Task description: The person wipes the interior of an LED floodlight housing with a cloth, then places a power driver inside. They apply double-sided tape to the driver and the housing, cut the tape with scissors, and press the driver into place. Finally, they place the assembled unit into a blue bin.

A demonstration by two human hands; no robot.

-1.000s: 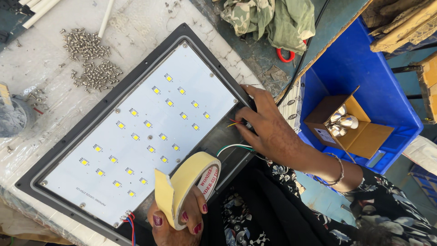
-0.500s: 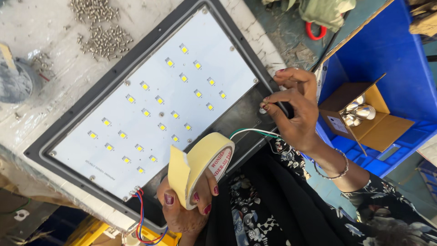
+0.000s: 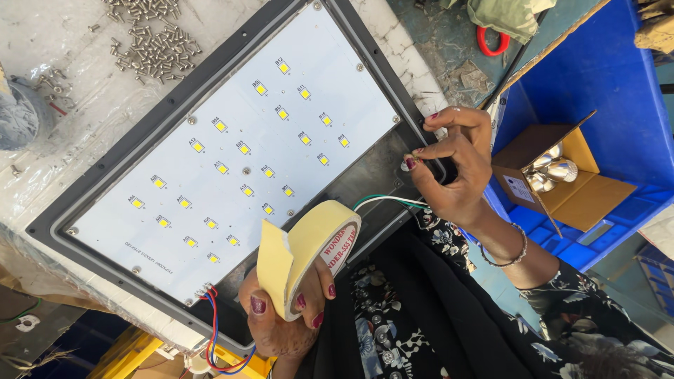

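The LED floodlight panel (image 3: 232, 161) lies flat on the desk (image 3: 70, 133), with its long axis going diagonally from the near left part of the desk up toward the far right. It has a dark frame, and inside it a white board carries rows of small yellow LED chips.

The right hand (image 3: 453, 168) is at the right end of the frame. Its thumb and forefinger are pinched together on a small part at the frame's edge; what this part is cannot be told, because it is mostly hidden. A green wire and a white wire (image 3: 386, 201) come out of the frame just below this hand, so the right hand is the nearer one to them.

The left hand (image 3: 288, 309) is at the near long side of the frame, toward its left end. Its grip is closed around a roll of cream masking tape (image 3: 309, 253), which stands on edge with a loose flap hanging at its left. Red and blue wires (image 3: 214, 330) leave the board's near corner, just beside this hand.

Near the far edge of the desk lies a heap of small screws (image 3: 151, 38). Past the right edge stands a blue plastic bin (image 3: 618, 70) holding an open cardboard box (image 3: 590, 189) with shiny metal pieces.
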